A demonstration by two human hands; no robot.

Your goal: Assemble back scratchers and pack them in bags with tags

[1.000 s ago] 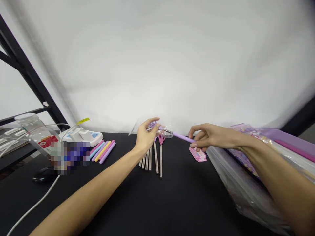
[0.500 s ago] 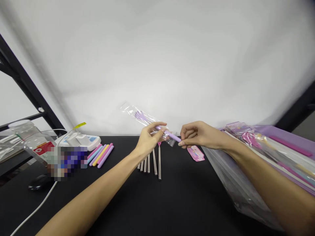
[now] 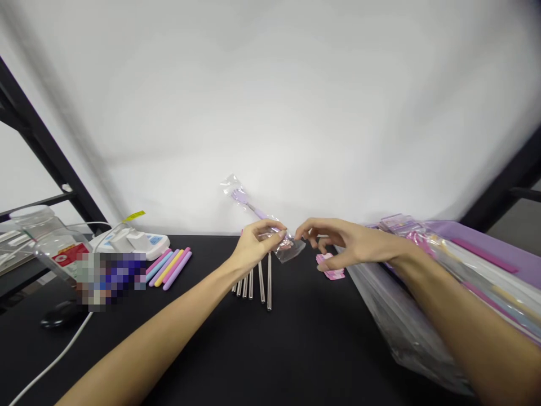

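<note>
My left hand (image 3: 253, 243) pinches a clear plastic bag (image 3: 291, 252) with a purple back scratcher (image 3: 240, 196) inside. The scratcher's claw end points up and left, toward the wall. To the right, my right hand (image 3: 344, 239) is open, fingers apart and curved, its fingertips close to the bag's near end. Whether they touch the film I cannot tell. Just under that hand lies a small stack of pink cards (image 3: 335, 274). Several metal rods (image 3: 261, 285) rest on the table below my left hand, which hides their far ends.
Several coloured tubes (image 3: 174, 269) lie side by side at left, by a white power strip (image 3: 156, 246), a clear jar (image 3: 46, 239) and a black mouse (image 3: 63, 314). On the right, a purple bin (image 3: 486, 239) holds bagged scratchers. A white wall (image 3: 270, 113) stands behind.
The purple handle end, earlier held by my right fingers outside the bag, has slid into it. My right hand has let go and its fingers have spread. The bag's near end now shows beyond the handle.
</note>
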